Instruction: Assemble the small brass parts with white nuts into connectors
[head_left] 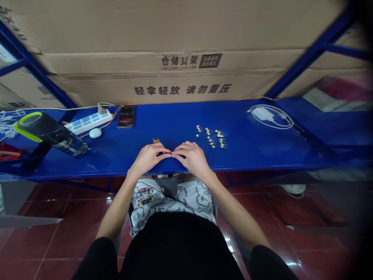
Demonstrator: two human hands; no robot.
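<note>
Your left hand (pixel 150 156) and right hand (pixel 190 154) have pinched-together fingers (pixel 163 149), contents unclear; the small, irregular white-and-brown pieces (pixel 218 133) look light, probably fragile: pinch their white ends.

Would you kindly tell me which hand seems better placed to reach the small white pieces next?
Probably the right hand: the small white pieces lie just beyond it, while the left hand is farther off, nearer the small brown piece.

On the counter (pixel 256 153), from between left hand (pixel 148 156) and right hand (pixel 191 156): bottle (pixel 55 135) at 9 o'clock, power strip (pixel 89 122) around 10, small parts (pixel 219 134) around 2, charger (pixel 262 113) further out that way. Cardboard (pixel 186 35)'s behind, at 12.
</note>
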